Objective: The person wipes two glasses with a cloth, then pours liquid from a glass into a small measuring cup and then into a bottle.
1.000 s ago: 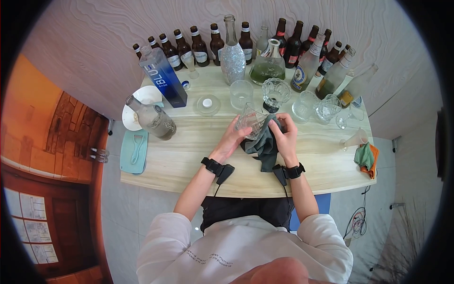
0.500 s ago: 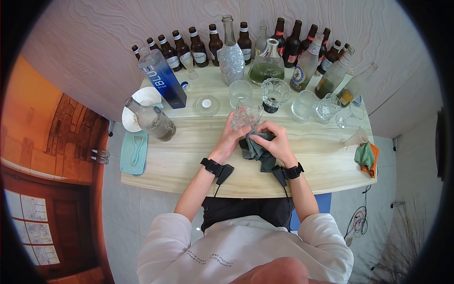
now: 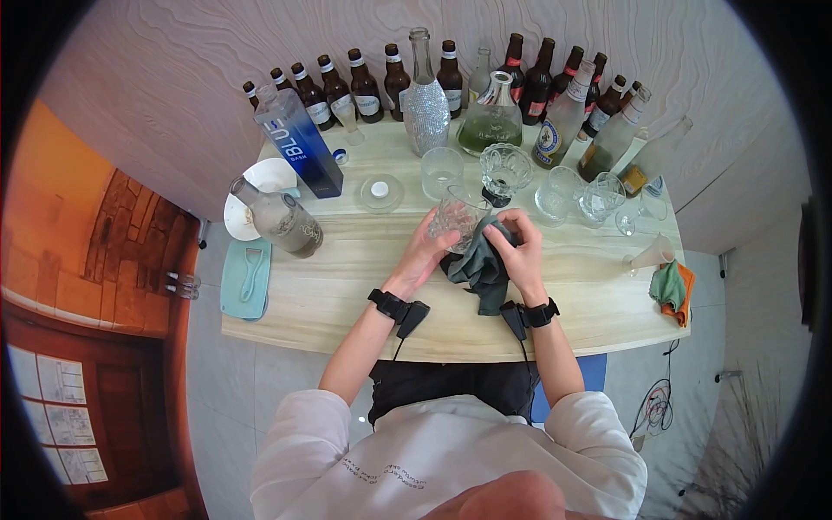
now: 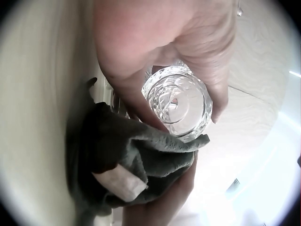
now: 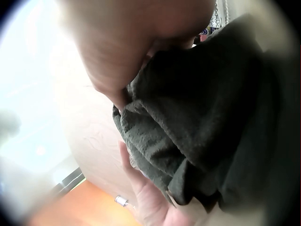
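My left hand grips a clear cut-glass tumbler, thumb across its near side and fingers round the far side. In the left wrist view the round base of the tumbler faces the camera. A dark grey-green cloth is bunched in my right hand, pinched between thumb and fingers against the right side of the glass. Its loose end hangs down toward the tabletop. The right wrist view is mostly filled by the cloth, which hides most of the glass there.
Clear glasses and a glass bowl on a dark foot stand just beyond the hands. Bottles line the back, among them a blue one. A grey bottle and a peeler are left; folded cloths lie right.
Half a second ago the right hand was lower against the glass; now it has risen along the right side with the cloth. The left hand keeps its grip, the tumbler's tilt shifting slightly.
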{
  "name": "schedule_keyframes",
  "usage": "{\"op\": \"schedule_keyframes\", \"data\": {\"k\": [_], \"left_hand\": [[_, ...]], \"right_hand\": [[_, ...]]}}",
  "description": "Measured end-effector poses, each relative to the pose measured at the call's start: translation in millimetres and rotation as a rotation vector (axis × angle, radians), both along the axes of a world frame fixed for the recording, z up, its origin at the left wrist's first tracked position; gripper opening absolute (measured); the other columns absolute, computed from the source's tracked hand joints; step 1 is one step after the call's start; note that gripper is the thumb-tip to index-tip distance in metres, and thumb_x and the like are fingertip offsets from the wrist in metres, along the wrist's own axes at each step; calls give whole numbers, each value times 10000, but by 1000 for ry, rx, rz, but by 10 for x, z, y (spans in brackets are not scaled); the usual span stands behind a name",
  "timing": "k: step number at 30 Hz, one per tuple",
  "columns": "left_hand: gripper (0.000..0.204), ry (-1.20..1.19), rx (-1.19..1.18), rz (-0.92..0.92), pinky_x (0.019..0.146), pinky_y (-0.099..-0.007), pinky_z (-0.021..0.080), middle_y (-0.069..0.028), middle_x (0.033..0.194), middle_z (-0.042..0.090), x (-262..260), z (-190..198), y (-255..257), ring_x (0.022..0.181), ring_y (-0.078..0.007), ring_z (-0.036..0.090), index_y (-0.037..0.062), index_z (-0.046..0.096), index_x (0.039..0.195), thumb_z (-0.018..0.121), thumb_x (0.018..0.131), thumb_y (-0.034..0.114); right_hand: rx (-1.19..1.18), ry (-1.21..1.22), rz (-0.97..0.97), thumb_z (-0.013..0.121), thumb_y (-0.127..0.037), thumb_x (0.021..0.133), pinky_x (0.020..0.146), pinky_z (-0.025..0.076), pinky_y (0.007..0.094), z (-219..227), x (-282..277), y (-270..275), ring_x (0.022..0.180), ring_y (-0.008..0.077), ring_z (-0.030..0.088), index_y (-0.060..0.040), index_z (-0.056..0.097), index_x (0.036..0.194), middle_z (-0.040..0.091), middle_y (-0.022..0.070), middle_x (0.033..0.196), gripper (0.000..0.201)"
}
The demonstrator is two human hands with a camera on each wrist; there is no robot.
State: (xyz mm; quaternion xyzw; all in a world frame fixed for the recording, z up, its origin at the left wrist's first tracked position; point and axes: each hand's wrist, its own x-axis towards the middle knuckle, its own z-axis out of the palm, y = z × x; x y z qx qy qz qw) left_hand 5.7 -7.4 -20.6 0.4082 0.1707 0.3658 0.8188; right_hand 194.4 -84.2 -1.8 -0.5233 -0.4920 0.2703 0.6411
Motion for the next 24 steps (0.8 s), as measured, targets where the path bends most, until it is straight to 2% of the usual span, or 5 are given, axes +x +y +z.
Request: {"op": "schedule_keyframes", "data": {"k": [5, 9, 14, 21, 24], "left_hand": [[802, 7, -55, -35, 1090, -381, 480, -85, 1443, 562, -19, -24, 49, 1321, -198, 560, 45, 378, 1560, 772, 924, 334], [755, 23, -3, 24, 1067, -385, 491, -74, 1418, 574, -13, -19, 11, 1310, -192, 564, 72, 404, 1520, 788, 913, 305], [724, 74, 30, 39, 1051, -384, 494, -69, 1390, 588, -5, 12, -6, 1296, -188, 569, 91, 413, 1480, 802, 898, 276], [733, 73, -5, 18, 1118, -375, 430, -70, 1405, 590, -12, 25, 20, 1314, -179, 557, 79, 436, 1501, 799, 893, 266], [723, 84, 17, 22, 1152, -378, 401, -75, 1418, 584, -3, 10, 22, 1327, -180, 548, 57, 459, 1496, 796, 896, 276]], "right_hand": [[-97, -163, 135, 852, -131, 846, 636, 431, 252, 114, -28, -58, 684, 72, 550, -21, 683, 916, 651, 1, 764, 213], [-100, -212, 138, 866, -152, 833, 639, 446, 279, 165, -65, -67, 693, 109, 568, -17, 688, 910, 658, 24, 766, 237], [-97, -245, 129, 868, -145, 832, 649, 456, 277, 203, -66, -80, 699, 111, 576, -19, 691, 911, 666, 26, 775, 231], [-37, -260, 91, 860, -129, 838, 636, 445, 281, 204, -86, -81, 680, 116, 559, -19, 690, 900, 647, 20, 760, 212], [-15, -273, 23, 843, -118, 857, 625, 423, 259, 132, -41, -58, 665, 87, 538, -19, 682, 924, 627, 4, 743, 200]]}}
